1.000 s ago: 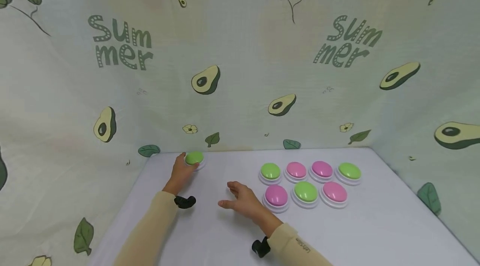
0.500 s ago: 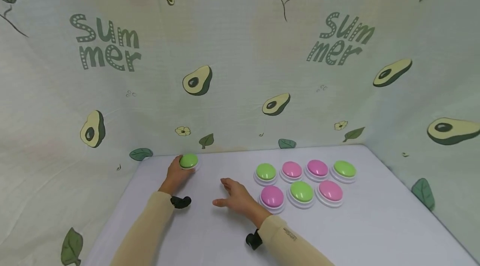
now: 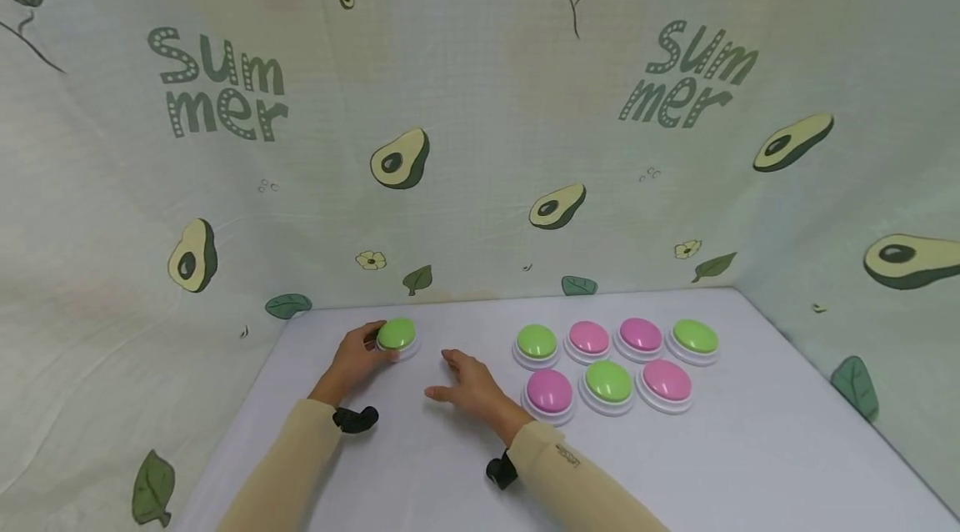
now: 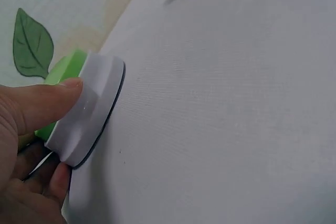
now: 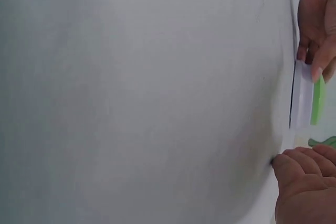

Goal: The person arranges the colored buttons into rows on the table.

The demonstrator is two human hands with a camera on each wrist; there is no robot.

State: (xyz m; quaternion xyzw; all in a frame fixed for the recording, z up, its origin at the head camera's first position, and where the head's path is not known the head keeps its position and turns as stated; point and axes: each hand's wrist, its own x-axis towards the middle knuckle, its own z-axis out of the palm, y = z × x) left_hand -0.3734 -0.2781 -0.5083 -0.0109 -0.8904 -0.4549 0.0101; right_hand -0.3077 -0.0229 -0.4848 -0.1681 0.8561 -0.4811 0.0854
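Observation:
A green-domed push button (image 3: 397, 333) with a white round base stands near the back left of the white table. My left hand (image 3: 356, 361) grips it from the left side, thumb on the near edge and fingers behind. In the left wrist view the thumb (image 4: 58, 100) presses across the white base (image 4: 94, 98), and the other fingers curl under its far side. My right hand (image 3: 476, 390) holds nothing, thumb and fingers spread apart close over the table, between that button and the group on the right. The right wrist view shows its relaxed fingers (image 5: 310, 163).
Several green, pink and magenta push buttons stand in two rows on the right, among them a magenta one (image 3: 549, 391) beside my right wrist and a green one (image 3: 536, 341) behind it. A printed cloth (image 3: 480, 98) hangs behind the table (image 3: 750, 449).
My left hand has brought the green push button a little to the right and nearer to me. My right hand has drifted slightly left, still spread. The head view has shifted slightly.

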